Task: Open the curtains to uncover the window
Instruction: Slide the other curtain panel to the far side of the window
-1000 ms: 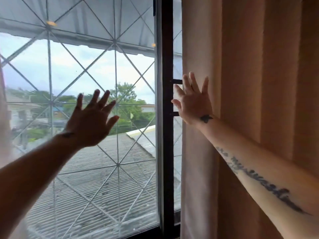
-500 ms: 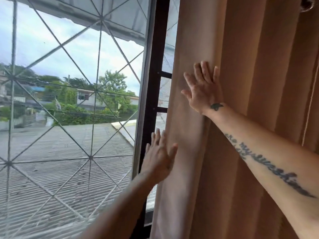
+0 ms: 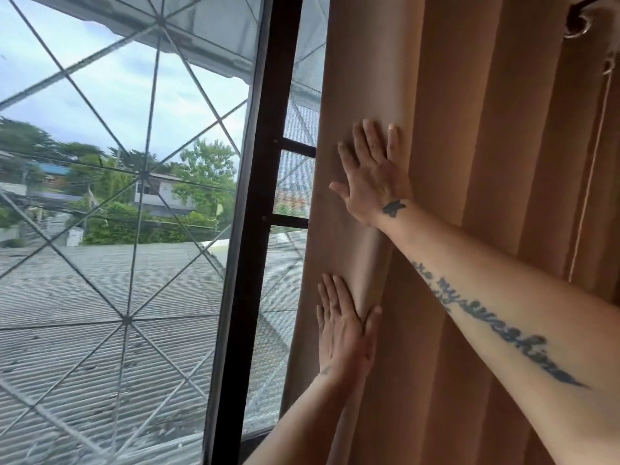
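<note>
A peach-brown curtain (image 3: pixel 486 162) hangs in vertical folds over the right half of the view, its left edge just right of the black window frame (image 3: pixel 258 196). The window (image 3: pixel 117 229) with a diagonal metal grille is uncovered on the left. My right hand (image 3: pixel 372 176) lies flat on the curtain's leading fold, fingers pointing up. My left hand (image 3: pixel 345 333) presses flat on the same fold lower down, thumb around the fold's right side. Neither hand grips the cloth.
A narrow screened pane (image 3: pixel 295 182) shows between the frame and the curtain edge. A curtain rod end with a metal ring (image 3: pixel 582 21) and a thin cord (image 3: pixel 600 135) are at the upper right. Outside lie a corrugated roof and trees.
My left hand has moved from the open window area right onto the curtain's leading fold. The curtain edge has shifted right, and the view has turned right.
</note>
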{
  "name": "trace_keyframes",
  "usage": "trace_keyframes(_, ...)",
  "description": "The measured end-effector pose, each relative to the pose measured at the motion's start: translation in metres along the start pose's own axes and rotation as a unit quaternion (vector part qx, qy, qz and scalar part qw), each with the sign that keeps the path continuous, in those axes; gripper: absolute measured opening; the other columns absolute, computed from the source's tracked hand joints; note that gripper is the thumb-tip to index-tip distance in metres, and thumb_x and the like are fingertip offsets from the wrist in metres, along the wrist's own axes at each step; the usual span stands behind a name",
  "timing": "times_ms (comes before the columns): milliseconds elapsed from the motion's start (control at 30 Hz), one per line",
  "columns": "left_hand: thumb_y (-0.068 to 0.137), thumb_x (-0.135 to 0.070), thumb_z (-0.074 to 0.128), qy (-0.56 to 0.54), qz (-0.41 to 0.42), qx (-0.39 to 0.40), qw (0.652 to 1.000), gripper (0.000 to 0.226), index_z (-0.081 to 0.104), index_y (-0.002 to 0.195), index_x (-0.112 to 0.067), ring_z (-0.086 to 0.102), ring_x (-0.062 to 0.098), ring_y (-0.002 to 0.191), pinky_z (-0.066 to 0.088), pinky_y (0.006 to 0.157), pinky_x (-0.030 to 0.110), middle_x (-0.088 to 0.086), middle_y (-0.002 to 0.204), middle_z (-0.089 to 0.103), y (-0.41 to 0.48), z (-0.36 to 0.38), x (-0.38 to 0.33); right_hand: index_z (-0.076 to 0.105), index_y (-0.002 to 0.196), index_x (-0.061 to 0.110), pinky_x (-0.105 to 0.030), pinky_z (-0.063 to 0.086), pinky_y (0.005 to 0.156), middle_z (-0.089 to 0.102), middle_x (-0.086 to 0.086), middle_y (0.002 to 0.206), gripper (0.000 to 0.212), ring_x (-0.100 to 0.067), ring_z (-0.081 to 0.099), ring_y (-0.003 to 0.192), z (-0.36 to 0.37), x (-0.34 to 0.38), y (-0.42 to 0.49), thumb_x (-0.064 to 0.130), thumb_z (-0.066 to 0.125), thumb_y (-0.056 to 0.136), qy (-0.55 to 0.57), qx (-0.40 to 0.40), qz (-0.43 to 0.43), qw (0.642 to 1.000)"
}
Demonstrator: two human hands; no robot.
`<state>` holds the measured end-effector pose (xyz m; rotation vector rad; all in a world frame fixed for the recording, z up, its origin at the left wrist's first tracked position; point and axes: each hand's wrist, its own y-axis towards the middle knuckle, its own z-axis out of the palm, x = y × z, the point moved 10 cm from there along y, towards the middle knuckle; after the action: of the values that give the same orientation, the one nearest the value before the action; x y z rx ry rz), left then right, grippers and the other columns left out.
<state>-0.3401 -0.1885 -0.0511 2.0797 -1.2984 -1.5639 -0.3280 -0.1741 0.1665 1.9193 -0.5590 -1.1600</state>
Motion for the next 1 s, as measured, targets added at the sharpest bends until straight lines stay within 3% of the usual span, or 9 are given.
trace_keyframes(167,0.046,-0.077,-0.035,-0.005,0.036,0.008,0.999,0.110,-0.026,0.135,-0.014,-0.031,0.008,0.131,-0.011,0.114,0.029,-0.004,0.144,-0.033,0.004,0.026,-0.008,0.012,0.140,0.011,-0.053,-0.006,0.114,0.007,-0.019,0.154,0.066,-0.032,-0.003,0.142,0.016,-0.013,-0.004,0.052,0.027,0.090,0.016,0.013,0.003,1.000)
trace_keyframes(433,0.055,-0.068,-0.031,0.034,0.081,0.023,0.996,0.088,-0.030,0.128,-0.020,-0.033,0.011,0.132,-0.022,0.105,0.016,-0.007,0.140,-0.034,0.010,0.058,-0.037,0.012,0.140,0.013,-0.049,-0.007,0.115,0.008,-0.018,0.154,0.070,-0.031,-0.002,0.142,0.047,-0.043,-0.015,0.056,0.030,0.088,0.066,0.009,0.033,0.997)
trace_keyframes(533,0.063,-0.068,-0.030,0.041,0.102,0.011,0.994,0.068,-0.049,0.120,-0.035,-0.038,0.018,0.131,-0.028,0.100,0.010,-0.004,0.143,-0.028,0.016,0.081,-0.045,0.012,0.141,0.013,-0.048,-0.007,0.115,0.009,-0.018,0.154,0.072,-0.030,-0.001,0.142,0.059,-0.060,-0.022,0.057,0.030,0.087,0.066,0.002,0.034,0.997)
trace_keyframes(567,0.067,-0.068,-0.027,0.034,0.107,0.008,0.994,0.060,-0.052,0.116,-0.042,-0.038,0.012,0.131,-0.027,0.100,0.010,-0.003,0.144,-0.024,0.019,0.089,-0.047,0.012,0.141,0.013,-0.048,-0.007,0.115,0.009,-0.018,0.154,0.072,-0.030,-0.001,0.142,0.064,-0.066,-0.024,0.057,0.031,0.087,0.064,0.001,0.034,0.997)
trace_keyframes(633,0.065,-0.069,-0.029,0.029,0.104,0.015,0.994,0.068,-0.046,0.122,-0.037,-0.043,0.003,0.128,-0.025,0.103,0.013,-0.001,0.146,-0.022,0.024,0.104,-0.052,0.011,0.141,0.014,-0.047,-0.008,0.115,0.009,-0.017,0.154,0.073,-0.029,-0.001,0.142,0.076,-0.081,-0.029,0.058,0.032,0.086,0.062,0.004,0.038,0.997)
trace_keyframes(700,0.053,-0.068,-0.034,0.047,0.094,0.039,0.994,0.090,-0.031,0.129,-0.020,-0.040,0.014,0.128,-0.024,0.103,0.015,-0.003,0.143,-0.028,0.028,0.121,-0.058,0.011,0.141,0.013,-0.046,-0.008,0.115,0.008,-0.018,0.154,0.074,-0.029,-0.001,0.142,0.089,-0.096,-0.035,0.057,0.034,0.086,0.065,0.011,0.040,0.997)
trace_keyframes(767,0.049,-0.066,-0.034,0.063,0.089,0.045,0.993,0.104,-0.022,0.136,-0.011,-0.034,0.014,0.129,-0.022,0.106,0.017,-0.006,0.139,-0.032,0.030,0.135,-0.065,0.011,0.141,0.012,-0.046,-0.008,0.115,0.008,-0.018,0.154,0.074,-0.030,-0.001,0.142,0.102,-0.110,-0.042,0.056,0.035,0.086,0.066,0.018,0.041,0.997)
trace_keyframes(900,0.049,-0.066,-0.034,0.062,0.091,0.033,0.993,0.110,-0.015,0.142,-0.011,-0.030,0.010,0.131,-0.014,0.110,0.023,-0.008,0.139,-0.030,0.037,0.164,-0.078,0.008,0.141,0.011,-0.047,-0.006,0.116,0.007,-0.018,0.154,0.075,-0.029,-0.001,0.142,0.129,-0.133,-0.055,0.058,0.032,0.087,0.047,0.025,0.039,0.998)
trace_keyframes(1000,0.047,-0.069,-0.038,0.058,0.080,0.043,0.994,0.120,-0.004,0.146,-0.010,-0.026,0.014,0.132,-0.013,0.111,0.019,-0.006,0.141,-0.024,0.046,0.188,-0.084,0.008,0.141,0.011,-0.046,-0.006,0.116,0.008,-0.018,0.154,0.075,-0.029,0.000,0.142,0.149,-0.150,-0.059,0.057,0.032,0.086,0.052,0.021,0.036,0.998)
